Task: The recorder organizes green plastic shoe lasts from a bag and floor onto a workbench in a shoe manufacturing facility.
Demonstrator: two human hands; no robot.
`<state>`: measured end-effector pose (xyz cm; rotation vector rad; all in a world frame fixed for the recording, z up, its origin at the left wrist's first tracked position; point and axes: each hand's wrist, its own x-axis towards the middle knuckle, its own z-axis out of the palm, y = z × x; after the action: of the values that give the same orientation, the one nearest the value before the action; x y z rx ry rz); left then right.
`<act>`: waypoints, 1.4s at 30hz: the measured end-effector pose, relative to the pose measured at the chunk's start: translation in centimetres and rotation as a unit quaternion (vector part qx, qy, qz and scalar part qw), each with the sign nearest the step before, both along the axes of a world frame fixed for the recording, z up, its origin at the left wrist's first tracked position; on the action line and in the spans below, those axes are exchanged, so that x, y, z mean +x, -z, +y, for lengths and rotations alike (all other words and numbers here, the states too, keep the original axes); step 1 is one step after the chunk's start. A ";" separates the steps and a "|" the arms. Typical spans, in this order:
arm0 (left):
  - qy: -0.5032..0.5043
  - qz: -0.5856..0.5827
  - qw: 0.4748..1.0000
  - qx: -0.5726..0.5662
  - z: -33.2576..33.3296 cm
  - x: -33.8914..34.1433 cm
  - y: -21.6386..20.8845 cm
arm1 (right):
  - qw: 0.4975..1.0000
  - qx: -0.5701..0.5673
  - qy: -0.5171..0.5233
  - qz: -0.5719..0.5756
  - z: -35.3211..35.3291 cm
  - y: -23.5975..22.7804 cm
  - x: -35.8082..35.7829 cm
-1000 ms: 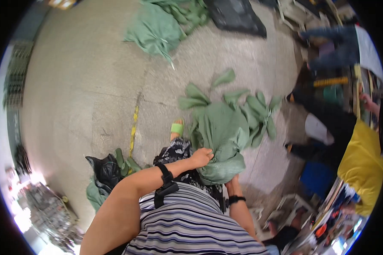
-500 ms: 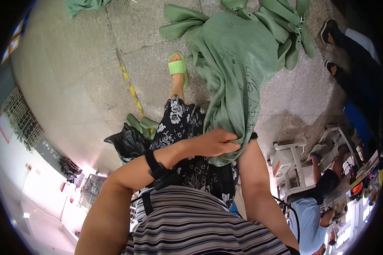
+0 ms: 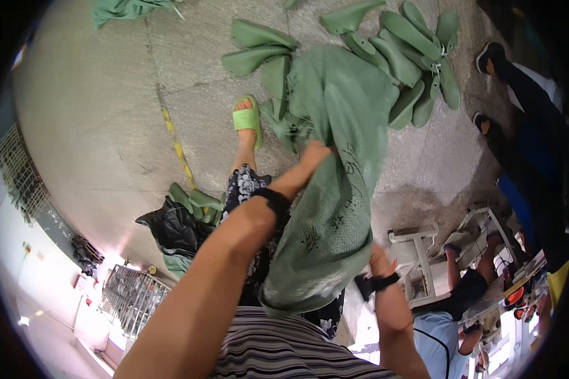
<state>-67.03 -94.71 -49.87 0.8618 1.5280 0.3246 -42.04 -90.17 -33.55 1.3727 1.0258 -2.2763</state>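
Note:
A large green woven sack (image 3: 338, 208) with dark handwriting hangs in folds between my arms, one end lifted toward my body. My left hand (image 3: 316, 155) is closed on the cloth along the sack's left side, its arm stretched across the front of me. At the lower right edge of the sack, my right hand (image 3: 379, 260) touches it; its fingers are hidden behind the cloth. Green shoe lasts (image 3: 401, 60) lie on the floor beyond the sack, several of them fanned out at the right. More shoe lasts (image 3: 259, 54) lie at the sack's upper left.
A black plastic bag (image 3: 174, 224) with green lasts (image 3: 193, 201) beside it sits left of my leg. Another green sack (image 3: 129, 9) lies at the far left. A person's dark-shod foot (image 3: 489, 58) is at the right, near white metal frames (image 3: 423, 259). Yellow tape (image 3: 179, 151) marks the floor.
My left hand has moved forward, away from my body, along the sack. The sack's near end has swelled and come closer to me, uncovering more lasts. My right hand has shifted nearer my body.

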 end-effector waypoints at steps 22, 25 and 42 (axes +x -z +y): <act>0.045 0.148 0.984 -0.091 -5.3 -0.1 -1.0 | 0.952 -0.045 0.264 -0.150 13.6 18.0 -9.2; -0.291 0.033 0.946 -0.138 -1.8 -3.4 -4.2 | 0.963 0.038 0.226 -0.141 8.0 5.6 -9.3; -0.279 0.092 0.956 -0.011 3.3 -5.4 -3.3 | 0.956 0.045 0.272 -0.099 7.9 -1.5 -8.7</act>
<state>-72.38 -91.44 -46.56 0.4338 1.9343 0.6487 -50.77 -82.26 -32.09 2.0846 0.7593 -2.3958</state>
